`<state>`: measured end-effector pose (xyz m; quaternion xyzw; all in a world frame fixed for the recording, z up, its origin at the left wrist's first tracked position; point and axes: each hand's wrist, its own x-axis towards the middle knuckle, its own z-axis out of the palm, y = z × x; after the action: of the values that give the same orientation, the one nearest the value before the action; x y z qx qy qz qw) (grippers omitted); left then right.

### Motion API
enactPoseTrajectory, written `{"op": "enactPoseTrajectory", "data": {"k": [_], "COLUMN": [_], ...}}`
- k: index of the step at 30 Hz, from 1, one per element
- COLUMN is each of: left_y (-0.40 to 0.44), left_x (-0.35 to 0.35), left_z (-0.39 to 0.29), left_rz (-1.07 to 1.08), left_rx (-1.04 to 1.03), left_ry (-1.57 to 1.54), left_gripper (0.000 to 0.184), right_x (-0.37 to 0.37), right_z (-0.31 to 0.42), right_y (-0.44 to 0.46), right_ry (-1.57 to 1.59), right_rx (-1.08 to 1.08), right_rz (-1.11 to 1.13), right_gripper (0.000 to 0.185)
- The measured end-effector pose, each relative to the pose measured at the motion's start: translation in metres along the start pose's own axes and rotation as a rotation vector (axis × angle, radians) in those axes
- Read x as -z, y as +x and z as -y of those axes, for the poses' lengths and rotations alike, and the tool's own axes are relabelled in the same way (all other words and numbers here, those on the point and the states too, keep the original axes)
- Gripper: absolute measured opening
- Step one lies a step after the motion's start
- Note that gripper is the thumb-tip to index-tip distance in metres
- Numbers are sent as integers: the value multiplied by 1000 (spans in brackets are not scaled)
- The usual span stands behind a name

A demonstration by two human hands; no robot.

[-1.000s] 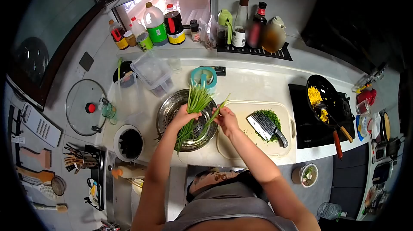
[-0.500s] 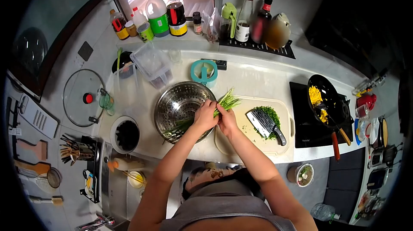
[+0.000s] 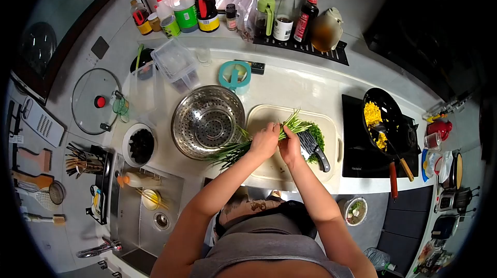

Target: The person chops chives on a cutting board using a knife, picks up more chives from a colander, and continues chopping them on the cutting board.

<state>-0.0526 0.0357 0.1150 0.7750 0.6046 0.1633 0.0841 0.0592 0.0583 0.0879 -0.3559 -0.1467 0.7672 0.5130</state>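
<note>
A bunch of long green chives [image 3: 232, 154] is held over the left part of the cutting board [image 3: 264, 112]. My left hand [image 3: 265, 141] is closed around its middle, and the leaf ends trail left past the colander's lower edge. Close beside it, my right hand [image 3: 290, 146] is closed at the pale ends, which poke out above the fingers. Just right of that hand lies a cleaver [image 3: 308, 144] with a black handle, resting against a pile of chopped greens [image 3: 317, 134]. The perforated metal colander [image 3: 208, 125] stands left of the board with nothing inside.
At the right, a wok [image 3: 392, 115] with yellow scrambled egg sits on the black cooktop [image 3: 354, 146]. A bowl of dark pieces [image 3: 141, 146] stands left of the colander. Behind are a teal-lidded jug [image 3: 234, 77] and clear plastic containers [image 3: 173, 63]. The sink [image 3: 155, 200] is front left.
Both hands have carried the chives right, from over the colander to over the cutting board. The camera view has also shifted slightly.
</note>
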Motion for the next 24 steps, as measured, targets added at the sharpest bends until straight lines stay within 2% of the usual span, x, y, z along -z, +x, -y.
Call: {"op": "enactPoseTrajectory", "data": {"k": [3,7,8,9,11,12,16,19,22,24], "left_y": [3,1,-1,-3,-9,-12,-26,-35,-39,-41], "left_x": [-22,-54,-66,-76,-88,-93,-101,-95,-86,-81], "left_z": [-14,-24,-22,-18,-11,-8,0,-1,-2,0], "left_rz": [65,9,-36,-84,-31,3,74,-37,-52,-89], "left_rx": [-1,6,2,-1,34,54,149,137,197,201], "left_ry": [-51,-82,-74,-65,-30,-5,7,1,1,-4], "left_gripper": [45,37,33,30,31,31,42,36,41,42], "right_x": [15,53,79,85,134,134,136,144,150,145], "right_z": [24,38,41,44,42,55,65,67,74,83], "right_y": [-19,-28,-23,-30,-26,-38,-53,-43,-29,-27], "right_ry": [-133,-333,-542,-695,-1346,-1732,-2145,-2232,-2261,-2264], "right_rx": [-71,-52,-51,144,571,726,562,513,437,398], "right_rz": [-14,-156,-146,-160,-232,-225,-265,-285,-244,-192], "right_gripper": [17,24,36,40,42,45,44,44,36,38]}}
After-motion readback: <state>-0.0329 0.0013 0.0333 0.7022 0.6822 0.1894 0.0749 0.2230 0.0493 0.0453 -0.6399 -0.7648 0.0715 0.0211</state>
